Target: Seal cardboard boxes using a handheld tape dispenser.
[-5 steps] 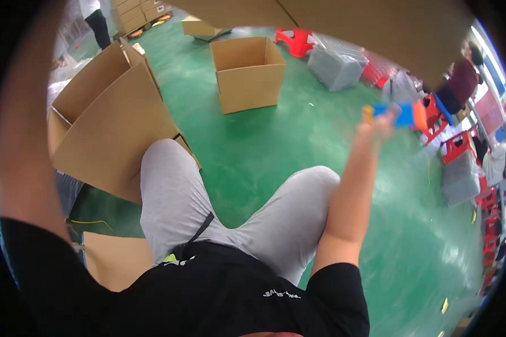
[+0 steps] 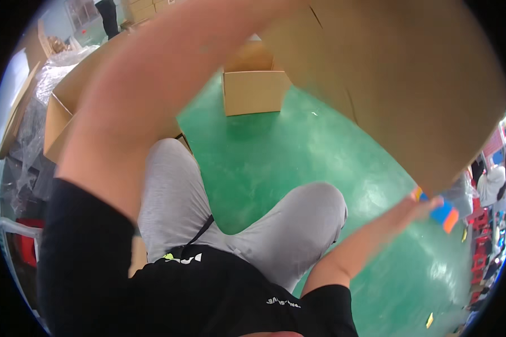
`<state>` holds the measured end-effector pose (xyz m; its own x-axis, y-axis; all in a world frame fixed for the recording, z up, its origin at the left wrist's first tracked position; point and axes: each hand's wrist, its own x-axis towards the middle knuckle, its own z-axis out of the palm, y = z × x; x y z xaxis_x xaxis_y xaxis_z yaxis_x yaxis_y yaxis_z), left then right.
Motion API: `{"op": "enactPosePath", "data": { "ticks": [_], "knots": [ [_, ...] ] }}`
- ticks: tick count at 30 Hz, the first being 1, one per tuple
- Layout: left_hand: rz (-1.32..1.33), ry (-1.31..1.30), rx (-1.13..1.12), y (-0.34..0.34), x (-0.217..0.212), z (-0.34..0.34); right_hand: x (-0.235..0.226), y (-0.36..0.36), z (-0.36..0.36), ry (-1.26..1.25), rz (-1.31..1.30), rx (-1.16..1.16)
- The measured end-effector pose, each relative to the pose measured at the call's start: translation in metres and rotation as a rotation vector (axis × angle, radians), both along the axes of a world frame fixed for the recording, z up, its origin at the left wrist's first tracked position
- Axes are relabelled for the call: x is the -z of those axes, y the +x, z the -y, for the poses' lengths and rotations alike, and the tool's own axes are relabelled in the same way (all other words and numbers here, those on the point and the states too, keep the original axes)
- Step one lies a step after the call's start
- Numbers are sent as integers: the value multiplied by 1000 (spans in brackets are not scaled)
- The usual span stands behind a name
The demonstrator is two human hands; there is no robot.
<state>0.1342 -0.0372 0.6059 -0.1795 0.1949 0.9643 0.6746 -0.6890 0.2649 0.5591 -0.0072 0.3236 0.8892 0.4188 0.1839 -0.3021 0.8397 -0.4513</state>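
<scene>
Cardboard [image 2: 399, 84]: looms close, tilted, probably propped by the left arm [image 2: 135, 84].
Left hand: hidden; I can't tell its grip.
Right hand [image 2: 419, 208]: closed around a blue-and-orange tool [image 2: 442, 214], beside the cardboard's lower corner, orange end apparently left free.
Green floor [image 2: 253, 163]: open box [image 2: 254, 93] upright beyond the knees [image 2: 320, 205].

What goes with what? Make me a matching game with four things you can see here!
Things:
1. Right hand
2. Floor
3. Big cardboard piece
4. Trousers

Clues:
A. Grey
B. Holding a blue-and-orange tool
C. Green
D. Brown, across the upper right of the picture

Right pairs: 1-B, 2-C, 3-D, 4-A
</scene>
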Motion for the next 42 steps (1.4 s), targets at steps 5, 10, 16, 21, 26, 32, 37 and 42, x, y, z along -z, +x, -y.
{"op": "enactPosePath", "data": {
  "ticks": [5, 10, 16, 21, 26, 32, 37, 42],
  "knots": [
    [-99, -48, 26, 30, 156, -86, 15, 110, 80, -363, -37, 90],
    [-582, -135, -51, 138, 236, -46, -44, 25, 149, -247, 553, 658],
    [-557, -123, 572, 241, 295, 11, -80, -59, 122, -158, 914, 883],
    [-896, -544, 645, 236, 298, -15, 1, -18, 87, -1201, 1165, 709],
    [-1049, -319, 601, 174, 384, -78, 43, -27, 70, -1663, 1247, 274],
    [-23, -98, 280, 17, 384, -197, 44, -19, 71, -1548, 1215, 160],
    [200, -639, -734, -185, 471, -289, 62, 2, 75, -1290, 1300, 291],
    [-404, -1160, -805, -261, 497, -269, 50, -15, 74, -1362, 1497, 539]
  ]
}}
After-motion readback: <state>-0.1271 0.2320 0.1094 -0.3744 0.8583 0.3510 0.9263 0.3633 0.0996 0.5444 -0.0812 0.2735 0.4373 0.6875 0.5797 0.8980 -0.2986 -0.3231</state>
